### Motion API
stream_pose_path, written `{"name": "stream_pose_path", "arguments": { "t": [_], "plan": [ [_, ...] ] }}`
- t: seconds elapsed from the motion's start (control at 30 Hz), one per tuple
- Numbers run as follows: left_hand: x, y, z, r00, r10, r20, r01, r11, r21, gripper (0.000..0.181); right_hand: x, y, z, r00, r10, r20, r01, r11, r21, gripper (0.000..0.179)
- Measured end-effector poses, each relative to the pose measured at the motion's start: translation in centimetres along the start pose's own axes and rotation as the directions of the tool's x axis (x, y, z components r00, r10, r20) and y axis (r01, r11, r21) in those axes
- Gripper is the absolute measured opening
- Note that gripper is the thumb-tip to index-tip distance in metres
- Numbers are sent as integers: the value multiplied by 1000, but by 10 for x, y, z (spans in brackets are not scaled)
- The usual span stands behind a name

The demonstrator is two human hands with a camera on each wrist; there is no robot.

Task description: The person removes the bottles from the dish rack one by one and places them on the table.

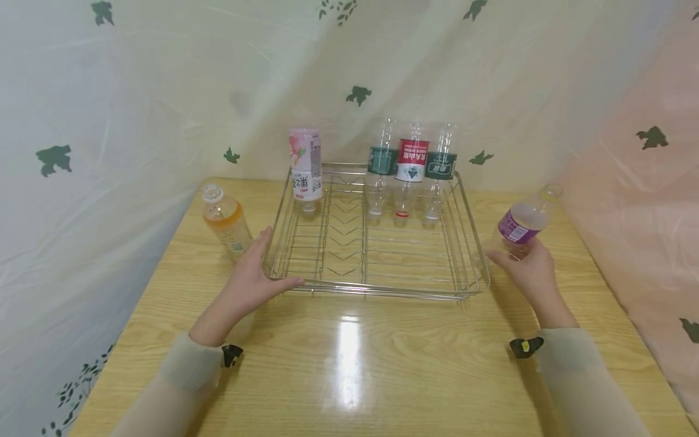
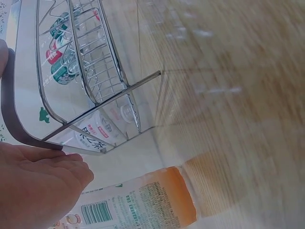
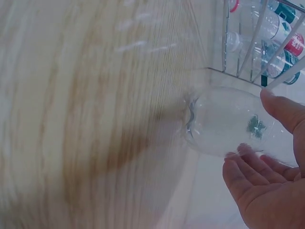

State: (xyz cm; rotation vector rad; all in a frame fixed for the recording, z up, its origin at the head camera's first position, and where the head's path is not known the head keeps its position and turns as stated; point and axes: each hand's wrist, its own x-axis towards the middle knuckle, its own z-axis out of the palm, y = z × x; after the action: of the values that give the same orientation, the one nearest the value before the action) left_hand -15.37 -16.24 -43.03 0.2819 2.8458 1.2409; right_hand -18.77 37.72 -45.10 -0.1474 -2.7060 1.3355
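At the near left corner of the wire dish rack (image 1: 415, 294), my left hand (image 1: 246, 282) spreads thumb and fingers, the thumb along the front rim and the fingers along the left side. Just left of it stands a clear bottle with an orange band (image 1: 224, 221). My right hand (image 1: 530, 273) is at a clear bottle with a purple label (image 1: 516, 227), right of the rack. In the right wrist view, its loosely extended fingers and thumb lie on opposite sides of the clear lower bottle (image 3: 224, 119).
Inside the rack, a pink-labelled bottle (image 1: 307, 161) stands upside down at back left. Three more inverted bottles line the back right: two with green labels (image 1: 382, 161) and a red-labelled one (image 1: 412, 159). Patterned sheeting (image 1: 262, 79) hangs behind the wooden table (image 1: 415, 364).
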Motion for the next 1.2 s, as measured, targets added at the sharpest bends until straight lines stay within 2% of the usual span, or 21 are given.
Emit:
{"name": "stream_pose_path", "arguments": {
  "t": [0.2, 0.53, 0.77, 1.0, 1.2],
  "plan": [
    [0, 0, -1, 1000, 5, 0, -5, 1000, -5, 135, -1, -1, -5, 1000, -22, -13, 22, 1000, 3, 90],
    [-1, 1, -1, 1000, -5, 9, 5, 1000, 1, 131, -5, -9, -19, 998, 0, -62, 2, 999, 33, 96],
    [-1, 1, 0, 1000, -4, 8, 4, 1000, -6, 129, -6, -22, -26, 993, -19, -112, 30, 995, 92, 89],
    [-1, 1, 0, 1000, -1, 5, 1, 1000, -9, 132, -8, -41, -33, 987, 19, -158, 2, 991, 131, 95],
    [-1, 2, 0, 1000, -2, 11, 2, 1000, -8, 132, -8, -53, -38, 981, -21, -192, 56, 982, 178, 93]
  ]
}}
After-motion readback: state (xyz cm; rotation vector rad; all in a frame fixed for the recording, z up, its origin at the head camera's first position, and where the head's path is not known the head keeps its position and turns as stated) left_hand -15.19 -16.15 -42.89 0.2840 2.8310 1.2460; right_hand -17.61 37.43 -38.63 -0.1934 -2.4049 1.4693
